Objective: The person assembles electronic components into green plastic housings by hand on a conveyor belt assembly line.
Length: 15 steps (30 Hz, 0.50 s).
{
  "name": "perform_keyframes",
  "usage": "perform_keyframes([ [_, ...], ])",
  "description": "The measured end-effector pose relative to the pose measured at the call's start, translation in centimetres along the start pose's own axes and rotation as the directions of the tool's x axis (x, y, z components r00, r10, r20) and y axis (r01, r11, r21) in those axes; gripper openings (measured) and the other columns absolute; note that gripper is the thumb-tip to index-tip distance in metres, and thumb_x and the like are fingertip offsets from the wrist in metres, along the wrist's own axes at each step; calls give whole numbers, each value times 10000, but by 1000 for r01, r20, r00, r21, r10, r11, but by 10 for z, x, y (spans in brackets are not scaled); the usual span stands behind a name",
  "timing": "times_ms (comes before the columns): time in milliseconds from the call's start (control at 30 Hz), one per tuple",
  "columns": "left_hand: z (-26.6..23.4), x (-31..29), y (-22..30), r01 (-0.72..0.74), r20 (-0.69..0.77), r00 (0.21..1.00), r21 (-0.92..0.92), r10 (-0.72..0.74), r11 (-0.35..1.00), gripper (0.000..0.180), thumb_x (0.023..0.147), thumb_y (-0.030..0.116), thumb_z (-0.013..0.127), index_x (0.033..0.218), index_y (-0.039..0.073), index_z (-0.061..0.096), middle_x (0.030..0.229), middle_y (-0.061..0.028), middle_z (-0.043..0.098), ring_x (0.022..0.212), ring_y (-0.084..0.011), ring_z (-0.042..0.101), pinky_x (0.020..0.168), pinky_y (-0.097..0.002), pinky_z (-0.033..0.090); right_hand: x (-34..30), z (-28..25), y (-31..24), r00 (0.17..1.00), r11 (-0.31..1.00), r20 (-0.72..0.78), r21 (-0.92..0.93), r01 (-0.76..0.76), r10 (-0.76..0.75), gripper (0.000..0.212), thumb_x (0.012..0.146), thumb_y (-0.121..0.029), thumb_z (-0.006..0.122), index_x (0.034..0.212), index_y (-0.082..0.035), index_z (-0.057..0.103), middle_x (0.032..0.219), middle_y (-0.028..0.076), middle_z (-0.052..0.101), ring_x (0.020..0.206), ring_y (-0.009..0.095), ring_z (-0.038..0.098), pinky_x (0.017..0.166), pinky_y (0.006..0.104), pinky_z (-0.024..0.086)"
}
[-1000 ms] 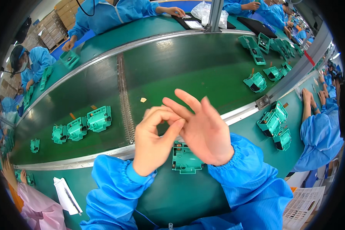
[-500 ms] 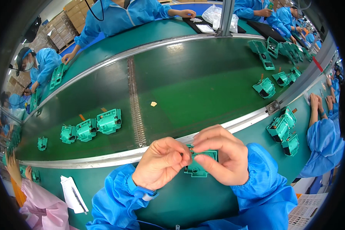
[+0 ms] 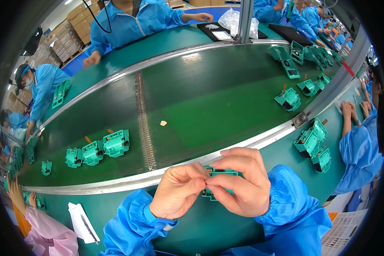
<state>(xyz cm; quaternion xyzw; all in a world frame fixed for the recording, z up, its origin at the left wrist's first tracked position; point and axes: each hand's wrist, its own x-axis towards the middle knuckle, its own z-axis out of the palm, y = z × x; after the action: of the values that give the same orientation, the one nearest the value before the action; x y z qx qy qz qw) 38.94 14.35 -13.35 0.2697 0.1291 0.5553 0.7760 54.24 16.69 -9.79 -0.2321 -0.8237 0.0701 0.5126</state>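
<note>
Head view: A worker's left hand and right hand meet fingertip to fingertip, drawn in close, perhaps for fine control; whether anything small is pinched between them cannot be told. Beneath, partly hidden, a green casing lies on the bench, seemingly kept within easy reach.

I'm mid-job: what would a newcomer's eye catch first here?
First, the left hand and right hand, fingertips together at lower centre, partly covering a green plastic housing; anything pinched there is too small to tell. Next, beyond them, the dark green conveyor belt, crossed left of centre by a metal seam, with a small pale scrap just right of it.
</note>
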Motion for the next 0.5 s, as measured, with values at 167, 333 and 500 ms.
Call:
perform_keyframes([
  [167,-4,4,-8,-4,-88,996,50,8,999,37,804,38,603,780,10,608,797,-53,553,751,-130,511,703,-262,411,-3,1,7,998,998,58,-59,25,-21,279,567,33,676,827,14,575,932,116,563,885,314,532,714,346,465],
  [333,-7,2,-8,52,-123,992,76,-43,996,47,799,42,615,770,6,608,781,-30,567,751,-100,526,691,-234,425,-7,-1,10,984,998,172,29,-59,53,269,587,43,675,829,16,560,934,127,551,899,328,522,728,357,456],
  [500,-16,-3,-14,108,-115,988,68,-100,992,64,798,59,623,776,-1,622,782,-42,599,714,-94,531,644,-231,425,-14,-2,7,957,990,260,26,-137,125,266,591,53,672,828,-1,565,941,113,549,892,316,520,730,368,450],
])
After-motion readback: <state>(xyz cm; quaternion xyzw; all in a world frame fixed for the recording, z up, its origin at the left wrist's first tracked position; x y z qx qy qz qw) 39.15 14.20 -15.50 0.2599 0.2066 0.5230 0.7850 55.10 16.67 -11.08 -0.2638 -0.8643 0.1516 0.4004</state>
